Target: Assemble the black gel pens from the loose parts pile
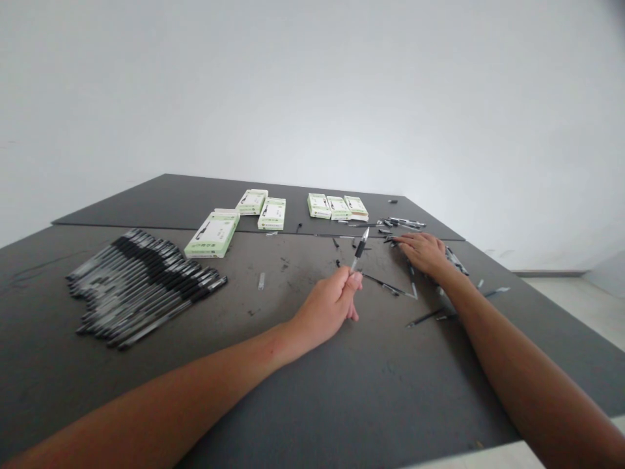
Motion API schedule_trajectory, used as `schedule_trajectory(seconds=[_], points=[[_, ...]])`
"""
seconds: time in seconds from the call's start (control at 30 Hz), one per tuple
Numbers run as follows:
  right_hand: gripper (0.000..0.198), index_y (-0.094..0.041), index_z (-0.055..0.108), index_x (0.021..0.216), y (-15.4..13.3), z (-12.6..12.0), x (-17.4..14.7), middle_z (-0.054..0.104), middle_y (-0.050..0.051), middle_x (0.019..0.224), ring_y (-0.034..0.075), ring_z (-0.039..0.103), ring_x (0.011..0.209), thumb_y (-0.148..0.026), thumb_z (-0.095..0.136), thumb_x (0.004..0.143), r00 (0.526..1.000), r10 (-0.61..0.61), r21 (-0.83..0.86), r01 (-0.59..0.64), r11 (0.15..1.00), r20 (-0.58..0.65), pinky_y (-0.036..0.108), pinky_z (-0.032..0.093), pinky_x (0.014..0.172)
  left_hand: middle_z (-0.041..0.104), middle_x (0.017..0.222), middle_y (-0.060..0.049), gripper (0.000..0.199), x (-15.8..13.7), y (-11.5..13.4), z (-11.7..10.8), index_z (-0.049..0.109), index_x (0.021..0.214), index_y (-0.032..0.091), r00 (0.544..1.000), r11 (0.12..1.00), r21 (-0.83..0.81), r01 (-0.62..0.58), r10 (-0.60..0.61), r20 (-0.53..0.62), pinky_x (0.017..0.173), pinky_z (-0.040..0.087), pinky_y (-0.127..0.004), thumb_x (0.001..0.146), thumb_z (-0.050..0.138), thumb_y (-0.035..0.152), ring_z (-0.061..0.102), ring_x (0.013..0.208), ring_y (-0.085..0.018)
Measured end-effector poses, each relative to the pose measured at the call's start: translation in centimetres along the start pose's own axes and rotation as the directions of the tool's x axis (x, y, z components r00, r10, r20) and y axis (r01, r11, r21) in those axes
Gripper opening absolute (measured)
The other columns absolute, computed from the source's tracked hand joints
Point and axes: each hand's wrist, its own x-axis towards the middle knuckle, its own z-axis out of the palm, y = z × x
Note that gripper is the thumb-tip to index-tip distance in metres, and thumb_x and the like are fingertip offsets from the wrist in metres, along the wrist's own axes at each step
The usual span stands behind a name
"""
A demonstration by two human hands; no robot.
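Near the middle of the dark table (293, 404), the left hand (329, 299) is closed around a pen (361, 249), its tip pointing up and toward the far side. Farther right, the right hand (422, 253) reaches down among scattered pen parts (390, 288); whether it grips one cannot be told. On the left, a slanting row of pens (151, 280) lies side by side. Six green and white boxes (213, 233) sit on the far side, three left and three right.
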Motion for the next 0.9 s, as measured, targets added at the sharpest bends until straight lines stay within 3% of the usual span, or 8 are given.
schedule_trajectory(seconds=[0.3, 0.5, 0.73, 0.9], points=[[0.042, -0.028, 0.086, 0.118, 1.0, -1.8, -0.7, 0.084, 0.009, 0.117, 0.032, 0.074, 0.115, -0.044, 0.053, 0.097, 0.992, 0.113, -0.027, -0.112, 0.993, 0.049, 0.045, 0.052, 0.104, 0.050, 0.052, 0.009, 0.035, 0.1, -0.4, 0.0, 0.053, 0.094, 0.025, 1.000, 1.000, 0.005, -0.004, 0.004, 0.014, 0.062, 0.047, -0.030, 0.114, 0.034, 0.048, 0.072, 0.058, -0.019], [0.039, -0.030, 0.087, 0.113, 1.4, -2.0, -1.0, 0.084, 0.011, 0.111, 0.035, 0.074, 0.113, -0.048, 0.057, 0.096, 0.989, 0.147, -0.054, -0.145, 0.988, 0.035, 0.048, 0.050, 0.102, 0.051, 0.051, 0.009, 0.034, 0.1, -0.4, 0.1, 0.054, 0.095, 0.024, 1.000, 1.000, 0.021, -0.013, 0.013, 0.019, 0.059, 0.047, -0.029, 0.114, 0.035, 0.046, 0.072, 0.057, -0.018], [0.052, -0.019, 0.077, 0.133, 1.1, -0.4, -0.3, 0.076, 0.014, 0.136, 0.034, 0.064, 0.133, -0.042, 0.041, 0.103, 0.994, 0.099, -0.090, -0.102, 0.991, -0.038, 0.053, 0.039, 0.119, 0.051, 0.051, 0.009, 0.035, 0.1, -0.5, 0.1, 0.054, 0.095, 0.025, 1.000, 0.999, 0.032, -0.009, 0.008, 0.025, 0.060, 0.047, -0.029, 0.114, 0.035, 0.047, 0.073, 0.058, -0.018], [0.051, -0.021, 0.080, 0.126, 0.8, 0.7, -0.4, 0.076, 0.013, 0.136, 0.033, 0.063, 0.134, -0.043, 0.038, 0.105, 0.998, 0.049, -0.135, -0.055, 0.989, -0.044, 0.055, 0.041, 0.117, 0.055, 0.052, 0.008, 0.035, 0.1, -0.5, 0.0, 0.054, 0.097, 0.024, 1.000, 1.000, 0.029, -0.011, 0.010, 0.030, 0.061, 0.046, -0.029, 0.114, 0.034, 0.047, 0.071, 0.055, -0.018]])
